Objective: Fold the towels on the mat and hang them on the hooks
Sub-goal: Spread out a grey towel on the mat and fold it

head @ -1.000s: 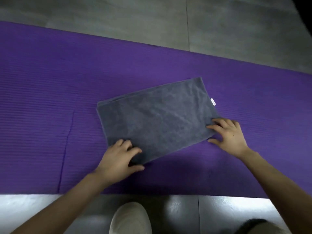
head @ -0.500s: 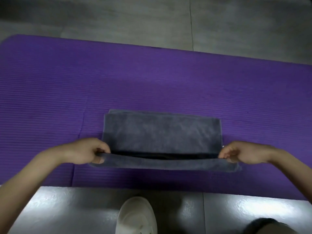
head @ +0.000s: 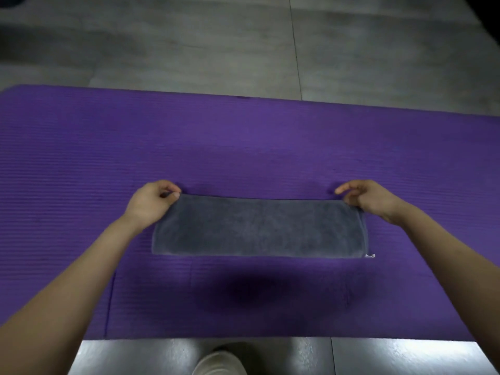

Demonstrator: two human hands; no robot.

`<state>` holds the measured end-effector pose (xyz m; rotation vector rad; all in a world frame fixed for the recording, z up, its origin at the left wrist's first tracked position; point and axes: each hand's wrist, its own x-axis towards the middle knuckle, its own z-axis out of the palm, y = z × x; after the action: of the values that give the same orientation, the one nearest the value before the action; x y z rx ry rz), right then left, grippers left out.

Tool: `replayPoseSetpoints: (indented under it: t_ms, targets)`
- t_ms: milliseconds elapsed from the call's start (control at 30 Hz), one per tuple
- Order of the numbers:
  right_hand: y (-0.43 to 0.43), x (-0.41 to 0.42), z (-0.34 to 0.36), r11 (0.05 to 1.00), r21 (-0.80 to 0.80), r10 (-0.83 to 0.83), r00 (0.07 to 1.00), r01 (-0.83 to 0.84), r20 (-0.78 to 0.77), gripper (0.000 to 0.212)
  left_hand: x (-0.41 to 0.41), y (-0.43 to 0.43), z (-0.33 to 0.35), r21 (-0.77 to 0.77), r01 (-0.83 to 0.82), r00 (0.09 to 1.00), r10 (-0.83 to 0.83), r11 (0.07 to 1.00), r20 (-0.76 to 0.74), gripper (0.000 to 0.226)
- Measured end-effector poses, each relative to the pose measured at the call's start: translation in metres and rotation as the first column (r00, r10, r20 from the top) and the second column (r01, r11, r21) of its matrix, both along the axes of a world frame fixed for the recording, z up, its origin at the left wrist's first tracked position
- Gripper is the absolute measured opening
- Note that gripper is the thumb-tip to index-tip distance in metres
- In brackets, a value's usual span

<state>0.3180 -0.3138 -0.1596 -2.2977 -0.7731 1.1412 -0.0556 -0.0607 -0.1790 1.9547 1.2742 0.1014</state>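
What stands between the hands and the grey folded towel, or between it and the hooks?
Nothing visible: the left hand and right hand pinch the far corners of the grey folded cloth towel on the purple ribbed foam mat. No hooks are in view.

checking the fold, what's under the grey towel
The purple mat shows all round the grey towel, so it lies beneath. The towel's lower folded layers are hidden.

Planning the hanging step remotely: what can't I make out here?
Head view:
- Hooks: out of frame.
- Far corners of the gray towel: covered by the left hand and right hand.
- Layer count: hidden under the top fold.
- Print on the white tag: too small.
- Shoe: cut by the bottom edge.
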Motion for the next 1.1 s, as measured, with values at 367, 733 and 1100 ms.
replayPoseSetpoints:
  t_ms: [367,733,1100]
  targets:
    - [-0.042,-0.067,-0.003,0.905,0.258,0.012,0.626,-0.338,0.779,0.023,0.012,-0.055,-0.004,0.687,-0.021,0.993,0.096,0.726,-0.072,0.025]
    - [-0.038,-0.128,-0.045,0.71,-0.047,0.432,0.382,-0.703,0.817,0.037,0.046,-0.161,-0.029,0.51,0.611,0.775,-0.589,0.605,-0.229,0.048]
    - [0.025,-0.11,0.076,0.598,-0.219,0.741,0.428,-0.771,0.516,0.035,0.073,-0.153,0.037,0.433,0.408,0.888,-0.46,0.804,0.017,0.043]
